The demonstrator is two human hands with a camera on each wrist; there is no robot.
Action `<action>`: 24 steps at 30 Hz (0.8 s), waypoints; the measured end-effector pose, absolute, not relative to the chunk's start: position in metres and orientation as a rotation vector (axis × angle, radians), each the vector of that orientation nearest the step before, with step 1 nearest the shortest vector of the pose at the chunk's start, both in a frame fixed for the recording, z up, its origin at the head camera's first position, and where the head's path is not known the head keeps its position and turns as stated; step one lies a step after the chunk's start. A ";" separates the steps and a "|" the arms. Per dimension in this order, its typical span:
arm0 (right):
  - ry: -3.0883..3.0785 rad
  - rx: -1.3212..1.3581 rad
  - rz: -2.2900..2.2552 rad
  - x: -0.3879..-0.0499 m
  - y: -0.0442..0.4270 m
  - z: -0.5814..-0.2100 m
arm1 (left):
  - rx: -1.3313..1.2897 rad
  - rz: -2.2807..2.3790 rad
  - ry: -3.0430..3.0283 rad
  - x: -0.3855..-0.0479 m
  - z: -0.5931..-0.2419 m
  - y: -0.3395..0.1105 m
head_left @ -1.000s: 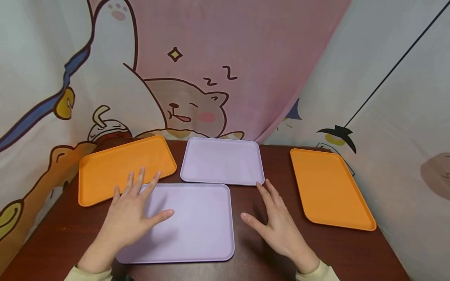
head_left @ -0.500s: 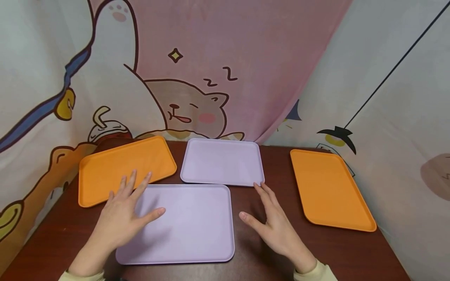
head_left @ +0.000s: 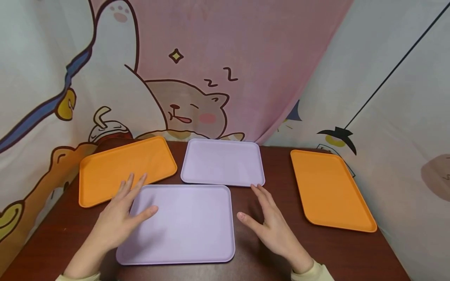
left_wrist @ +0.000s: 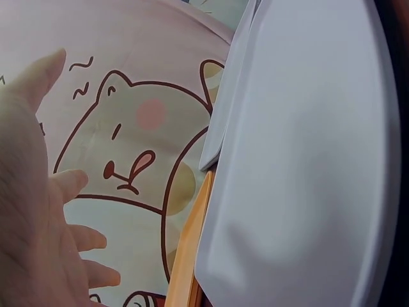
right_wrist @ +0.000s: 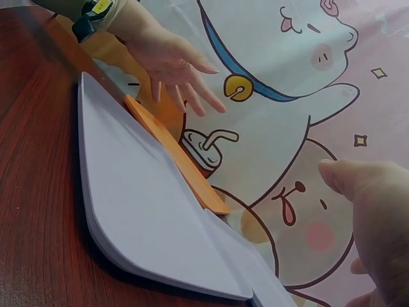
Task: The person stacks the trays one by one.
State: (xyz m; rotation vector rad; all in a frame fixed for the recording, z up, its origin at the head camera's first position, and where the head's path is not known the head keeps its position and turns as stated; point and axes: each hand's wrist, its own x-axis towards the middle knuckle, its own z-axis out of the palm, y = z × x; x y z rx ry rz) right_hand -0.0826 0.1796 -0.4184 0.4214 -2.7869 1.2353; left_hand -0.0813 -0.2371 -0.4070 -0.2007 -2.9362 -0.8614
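My left hand (head_left: 117, 218) hovers over the left side of the near lavender tray (head_left: 190, 224), fingers spread and holding nothing. Its shadow falls on that tray, and its fingertips overlap the left orange tray (head_left: 126, 166) in the head view. To the right of the near tray, my right hand (head_left: 272, 226) hangs above the table with its thumb apart from the fingers, also holding nothing. Its fingertips come near the front right corner of the far lavender tray (head_left: 221, 162). From the right wrist view, the left hand (right_wrist: 176, 67) appears raised above the trays.
On the right of the dark wooden table (head_left: 263, 269) lies another orange tray (head_left: 330, 189), set at an angle. A curtain (head_left: 260, 70) printed with cartoon animals hangs behind the table and at both sides. The left wrist carries a dark strap (right_wrist: 89, 22).
My left hand has drifted left and slightly toward me. The right hand has shifted a little to the left and nearer. All the trays have stayed in place.
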 end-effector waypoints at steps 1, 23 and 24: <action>-2.785 0.422 1.235 -0.082 0.179 -0.419 | -0.195 -0.883 -2.938 -0.081 -0.407 -0.238; -2.777 0.310 1.526 -0.084 0.167 -0.426 | 0.003 -1.392 -2.879 -0.080 -0.418 -0.257; -2.777 0.306 1.530 -0.084 0.166 -0.427 | 0.011 -1.404 -2.878 -0.080 -0.418 -0.258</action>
